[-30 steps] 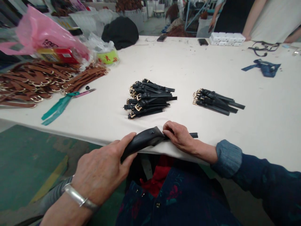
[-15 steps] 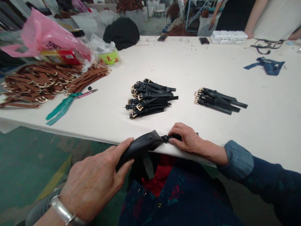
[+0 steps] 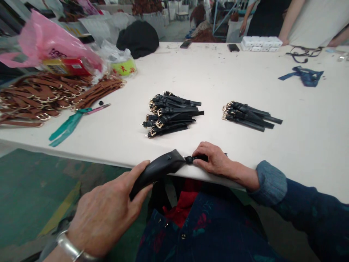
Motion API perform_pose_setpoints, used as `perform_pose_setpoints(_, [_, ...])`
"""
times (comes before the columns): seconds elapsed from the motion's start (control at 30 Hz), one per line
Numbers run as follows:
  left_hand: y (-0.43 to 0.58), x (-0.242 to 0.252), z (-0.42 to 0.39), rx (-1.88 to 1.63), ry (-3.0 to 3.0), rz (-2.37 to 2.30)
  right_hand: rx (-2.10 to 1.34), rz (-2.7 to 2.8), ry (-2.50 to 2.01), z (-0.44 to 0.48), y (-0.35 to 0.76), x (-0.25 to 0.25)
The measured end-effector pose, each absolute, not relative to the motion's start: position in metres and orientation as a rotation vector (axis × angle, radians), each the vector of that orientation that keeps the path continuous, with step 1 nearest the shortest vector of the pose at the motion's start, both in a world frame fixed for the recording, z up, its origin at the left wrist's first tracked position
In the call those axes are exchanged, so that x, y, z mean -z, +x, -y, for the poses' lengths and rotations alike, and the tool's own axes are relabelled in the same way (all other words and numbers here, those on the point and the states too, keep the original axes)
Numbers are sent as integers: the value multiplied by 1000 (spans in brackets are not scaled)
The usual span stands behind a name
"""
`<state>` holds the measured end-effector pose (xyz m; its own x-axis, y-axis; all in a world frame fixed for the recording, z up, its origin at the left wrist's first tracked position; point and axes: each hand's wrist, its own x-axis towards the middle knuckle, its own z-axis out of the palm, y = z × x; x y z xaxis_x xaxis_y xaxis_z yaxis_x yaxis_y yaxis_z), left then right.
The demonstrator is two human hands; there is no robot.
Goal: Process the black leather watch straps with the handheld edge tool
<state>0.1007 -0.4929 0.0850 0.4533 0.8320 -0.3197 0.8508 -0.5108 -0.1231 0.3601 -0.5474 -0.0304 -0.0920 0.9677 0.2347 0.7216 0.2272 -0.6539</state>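
Observation:
My left hand is wrapped round a black handheld tool shaped like a hair clipper, with a small switch on top. The tool's wide end points right and meets, or nearly meets, the end of a black buckle strap; I cannot tell whether they touch. At the table's front edge my right hand is closed on that strap, hiding most of it. Beyond the hands lie a larger pile of black straps with gold buckles and, to its right, a smaller pile of the same straps.
Brown buckle straps heap at the left beneath a pink plastic bag. Scissors with teal cloth on the handles lie nearby. Farther back are two phones, a white pack, blue fabric and other people's arms.
The whole view has shifted slightly, so everything sits a little farther left. Both hands keep their hold on the tool and the strap, with little visible movement between them.

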Motion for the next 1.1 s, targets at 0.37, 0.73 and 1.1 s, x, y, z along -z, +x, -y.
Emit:
perform_pose_setpoints(0.37, [128, -76, 483, 379, 2697, -1538, -535, 1835, -1574, 547, 360, 31])
perform_pose_setpoints(0.73, [110, -79, 492, 508, 2648, -1516, -555, 1867, -1587, 547, 362, 26])
perform_pose_setpoints(1.1, [96, -73, 502, 273, 2516, -1496, -570, 1913, -1667, 552, 358, 33])
